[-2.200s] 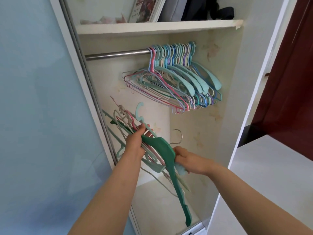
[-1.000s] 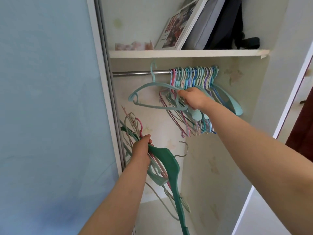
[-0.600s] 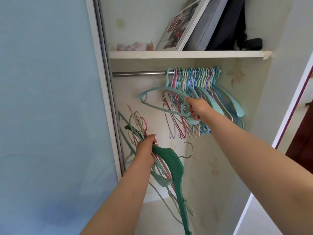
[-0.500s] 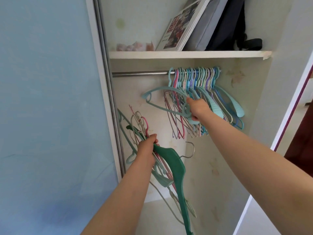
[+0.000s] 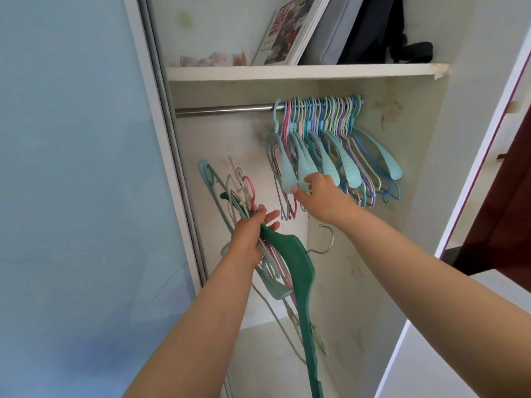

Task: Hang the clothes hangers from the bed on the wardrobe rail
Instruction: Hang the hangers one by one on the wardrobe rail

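Nearest, the left hand point(image 5: 249, 236) is closed around a mixed bundle of thin plastic and wire hangers point(image 5: 244, 202), pastel and tangled, together with a broad dark-green plastic hanger point(image 5: 298, 271) that hangs down toward the wardrobe floor. The forearm rises from lower left, wrist straight, forefinger loosely extended. These hangers are judged light and stiff but prone to snag; each is best taken at the neck below its hook. Farther in, the right hand point(image 5: 321, 196) reaches up with fingers loosely curled, touching the lower ends of the pale-blue plastic hangers point(image 5: 321, 162) already packed at the right end of the steel wardrobe rail point(image 5: 224, 110); whether it grips one cannot be told.
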